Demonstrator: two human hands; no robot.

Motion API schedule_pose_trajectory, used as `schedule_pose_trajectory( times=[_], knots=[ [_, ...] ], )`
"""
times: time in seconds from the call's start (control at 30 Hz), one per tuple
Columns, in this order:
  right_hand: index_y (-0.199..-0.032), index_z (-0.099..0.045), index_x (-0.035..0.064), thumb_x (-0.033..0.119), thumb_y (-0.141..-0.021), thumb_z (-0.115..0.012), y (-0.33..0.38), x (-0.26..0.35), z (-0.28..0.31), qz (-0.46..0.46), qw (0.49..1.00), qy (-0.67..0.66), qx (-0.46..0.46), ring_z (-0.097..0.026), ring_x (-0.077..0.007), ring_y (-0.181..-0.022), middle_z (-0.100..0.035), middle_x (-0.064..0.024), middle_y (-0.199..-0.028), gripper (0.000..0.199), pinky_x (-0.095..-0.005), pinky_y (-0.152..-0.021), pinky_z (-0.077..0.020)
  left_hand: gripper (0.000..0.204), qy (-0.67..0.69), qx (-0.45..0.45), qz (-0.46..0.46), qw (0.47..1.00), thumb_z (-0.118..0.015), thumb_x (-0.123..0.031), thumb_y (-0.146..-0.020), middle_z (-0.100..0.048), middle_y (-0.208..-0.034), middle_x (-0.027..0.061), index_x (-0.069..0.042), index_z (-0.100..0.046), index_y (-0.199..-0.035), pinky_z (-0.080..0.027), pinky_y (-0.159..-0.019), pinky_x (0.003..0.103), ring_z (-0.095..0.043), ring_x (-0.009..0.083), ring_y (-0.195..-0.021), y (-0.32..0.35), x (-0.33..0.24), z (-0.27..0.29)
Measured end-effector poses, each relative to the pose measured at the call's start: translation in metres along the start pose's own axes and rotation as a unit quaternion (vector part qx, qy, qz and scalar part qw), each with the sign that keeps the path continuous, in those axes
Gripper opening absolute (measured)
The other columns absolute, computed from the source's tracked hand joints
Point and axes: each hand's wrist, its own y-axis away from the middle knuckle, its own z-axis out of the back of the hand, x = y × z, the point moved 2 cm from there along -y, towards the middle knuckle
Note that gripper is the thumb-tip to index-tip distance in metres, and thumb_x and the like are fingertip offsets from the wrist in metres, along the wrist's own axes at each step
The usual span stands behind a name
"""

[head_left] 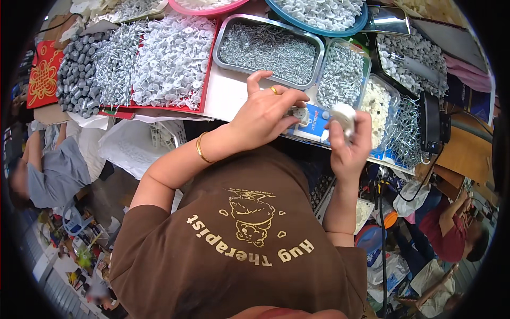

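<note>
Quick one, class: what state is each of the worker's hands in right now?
Left hand: closed, holding a small pale part at the fingertips.
Right hand: closed, holding a rounded white piece, blurred.

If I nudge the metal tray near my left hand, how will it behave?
The metal tray should stay stiff, judging by its smooth, shiny rim. It is probably heavy for its size, holding so many small metal pieces. Being low and broad, it seems unlikely to tip, though those loose-looking pieces might shift.
</note>
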Motion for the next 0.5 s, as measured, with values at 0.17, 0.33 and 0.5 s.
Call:
schedule_pose_trajectory(
  times=[0.17,0.33,0.5],
  knots=[
    [-0.109,-0.047,0.0027,0.022,-0.11,-0.038,0.002,0.012,-0.011,-0.006,0.998,-0.021,0.051,-0.056,-0.0119,-0.076,-0.064,-0.0119,-0.093,0.021,-0.0254,-0.067,-0.0465,0.049,-0.004,-0.025,-0.002,1.0,-0.082,-0.019,-0.076,-0.07,-0.096,-0.0038,-0.014,-0.06,-0.12,-0.023,-0.109,0.051,-0.064,0.0161,-0.103,0.003,-0.001,0.004],
    [-0.108,-0.046,0.0025,0.023,-0.111,-0.033,0.0,0.015,-0.013,-0.002,0.999,0.005,0.041,-0.056,-0.0135,-0.075,-0.063,-0.0126,-0.092,0.025,-0.0263,-0.069,-0.0459,0.054,-0.025,-0.031,0.019,0.999,-0.086,-0.023,-0.074,-0.071,-0.103,-0.0019,-0.012,-0.062,-0.122,-0.024,-0.107,0.048,-0.065,0.016,-0.102,0.003,0.004,-0.002],
    [-0.114,-0.052,-0.0008,0.016,-0.106,-0.052,0.0,0.021,-0.025,0.091,0.987,0.13,0.032,-0.059,-0.0166,-0.088,-0.063,-0.0121,-0.101,0.018,-0.0298,-0.081,-0.0482,0.052,-0.002,-0.009,0.027,1.0,-0.084,-0.024,-0.074,-0.071,-0.102,-0.003,-0.013,-0.061,-0.119,-0.026,-0.104,0.049,-0.064,0.0156,-0.105,0.007,0.005,-0.001]
  ],
)
